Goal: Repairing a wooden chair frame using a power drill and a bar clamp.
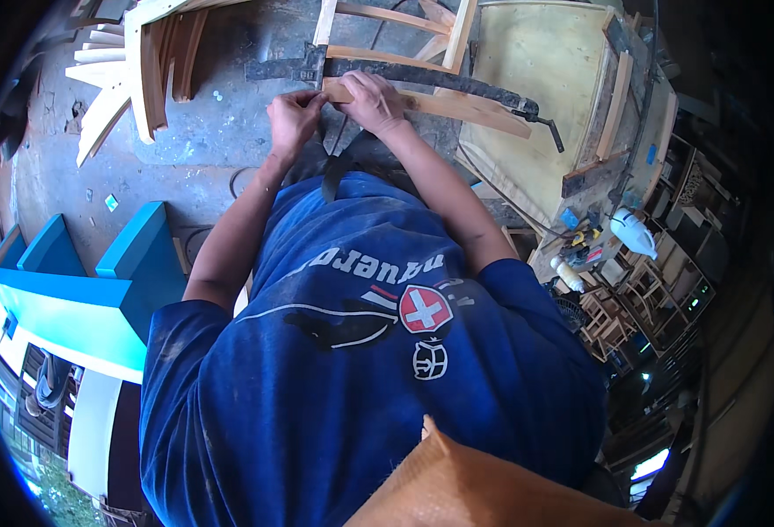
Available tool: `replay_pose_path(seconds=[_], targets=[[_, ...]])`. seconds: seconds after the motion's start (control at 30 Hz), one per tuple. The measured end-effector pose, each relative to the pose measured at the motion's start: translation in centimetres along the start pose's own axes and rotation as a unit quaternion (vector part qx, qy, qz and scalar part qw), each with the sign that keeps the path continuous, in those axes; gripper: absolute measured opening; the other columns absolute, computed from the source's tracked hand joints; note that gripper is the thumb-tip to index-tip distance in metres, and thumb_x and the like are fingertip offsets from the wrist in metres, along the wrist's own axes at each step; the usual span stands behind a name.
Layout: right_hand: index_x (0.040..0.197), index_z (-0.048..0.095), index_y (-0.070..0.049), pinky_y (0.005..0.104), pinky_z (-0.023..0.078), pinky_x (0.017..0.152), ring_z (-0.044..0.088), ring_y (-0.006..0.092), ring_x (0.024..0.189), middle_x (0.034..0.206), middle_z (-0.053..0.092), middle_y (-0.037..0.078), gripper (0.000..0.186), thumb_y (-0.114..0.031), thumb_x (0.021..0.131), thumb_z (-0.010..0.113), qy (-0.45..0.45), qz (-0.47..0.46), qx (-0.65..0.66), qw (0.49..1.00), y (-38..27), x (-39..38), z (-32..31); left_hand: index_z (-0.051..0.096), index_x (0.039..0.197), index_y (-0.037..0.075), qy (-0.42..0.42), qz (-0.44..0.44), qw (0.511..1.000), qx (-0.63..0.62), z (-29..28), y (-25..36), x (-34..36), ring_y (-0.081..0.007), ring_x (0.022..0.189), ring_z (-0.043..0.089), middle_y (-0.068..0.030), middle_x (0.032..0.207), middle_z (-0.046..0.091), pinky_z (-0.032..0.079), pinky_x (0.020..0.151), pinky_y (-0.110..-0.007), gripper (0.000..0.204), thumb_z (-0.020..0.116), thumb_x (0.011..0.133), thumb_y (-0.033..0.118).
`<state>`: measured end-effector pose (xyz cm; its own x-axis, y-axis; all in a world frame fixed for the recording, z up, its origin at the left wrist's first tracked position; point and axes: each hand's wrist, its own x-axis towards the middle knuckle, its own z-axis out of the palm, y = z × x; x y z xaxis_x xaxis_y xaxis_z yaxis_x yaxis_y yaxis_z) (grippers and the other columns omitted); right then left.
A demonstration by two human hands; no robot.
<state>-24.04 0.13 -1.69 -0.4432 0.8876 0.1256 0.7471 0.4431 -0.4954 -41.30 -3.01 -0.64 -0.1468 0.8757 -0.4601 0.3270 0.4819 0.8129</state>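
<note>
A pale wooden frame (391, 54) with slats lies ahead of me, and a long dark bar clamp (457, 83) stretches across it. The clamp's jaw (314, 66) is at the left end, and its bent screw handle (552, 132) sticks out at the right. My right hand (372, 98) is closed over the near wooden rail (457, 110), close to the rail's left end. Just below the jaw, my left hand (294, 121) is pinched at that same end. Whatever lies between its fingertips is too small to make out.
Curved wooden pieces (154, 75) stand at the upper left. Blue panelled furniture (71, 290) sits to the left. On the right is a large plywood panel (528, 97), with a white bottle (633, 231) and a yellow-black tool (585, 236) near its lower end. Cables cross the stained floor.
</note>
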Motion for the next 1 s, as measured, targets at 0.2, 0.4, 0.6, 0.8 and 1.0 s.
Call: replay_pose_path(seconds=[0.2, 0.4, 0.6, 0.8, 1.0], targets=[[0.086, 0.058, -0.011, 0.0389, 0.05, 0.074, 0.062, 0.029, 0.083, 0.088, 0.062, 0.007, 0.025, -0.02, 0.069, 0.073, -0.008, 0.006, 0.012, 1.0, 0.1, -0.1, 0.0, 0.074, 0.093, 0.001, -0.001, 0.017, 1.0, 0.008, 0.0, -0.1, 0.3, -0.0118, 0.067, 0.067, -0.0125, 0.078, 0.073, 0.053, 0.065, -0.028, 0.025, 0.075, 0.081, 0.022], [0.09, 0.057, -0.012, 0.0388, 0.05, 0.077, 0.062, 0.028, 0.087, 0.09, 0.063, 0.006, 0.028, -0.023, 0.07, 0.073, -0.026, 0.015, 0.008, 1.0, 0.3, -0.2, 0.0, 0.074, 0.093, 0.0, -0.011, 0.008, 1.0, 0.014, -0.2, 0.4, 0.2, -0.0128, 0.068, 0.067, -0.0125, 0.079, 0.073, 0.054, 0.066, -0.029, 0.025, 0.075, 0.081, 0.023], [0.093, 0.059, -0.01, 0.0386, 0.051, 0.076, 0.063, 0.0285, 0.087, 0.092, 0.064, 0.007, 0.035, -0.021, 0.065, 0.079, -0.03, 0.016, 0.002, 0.999, 0.5, -0.3, 0.2, 0.075, 0.089, 0.004, -0.008, 0.006, 1.0, 0.005, -0.3, 0.5, 0.1, -0.0167, 0.067, 0.07, -0.0125, 0.077, 0.072, 0.054, 0.068, -0.029, 0.02, 0.074, 0.078, 0.021], [0.105, 0.057, -0.012, 0.0398, 0.049, 0.082, 0.061, 0.0307, 0.095, 0.101, 0.062, 0.01, 0.047, -0.024, 0.066, 0.08, -0.085, 0.047, 0.003, 0.995, -0.1, -0.2, -0.5, 0.075, 0.09, 0.004, -0.009, 0.0, 1.0, 0.015, -0.3, 0.4, 0.2, -0.0175, 0.069, 0.07, -0.0133, 0.077, 0.072, 0.055, 0.07, -0.03, 0.022, 0.075, 0.077, 0.022], [0.139, 0.037, -0.008, 0.0415, 0.043, 0.099, 0.053, 0.0314, 0.115, 0.11, 0.064, 0.008, 0.093, -0.031, 0.063, 0.085, -0.036, 0.037, 0.048, 0.998, -1.3, 0.5, -2.3, 0.075, 0.09, 0.003, -0.017, 0.0, 1.0, 0.006, -0.4, 0.4, 0.3, -0.0184, 0.07, 0.07, -0.0142, 0.078, 0.072, 0.055, 0.071, -0.03, 0.022, 0.074, 0.077, 0.021]])
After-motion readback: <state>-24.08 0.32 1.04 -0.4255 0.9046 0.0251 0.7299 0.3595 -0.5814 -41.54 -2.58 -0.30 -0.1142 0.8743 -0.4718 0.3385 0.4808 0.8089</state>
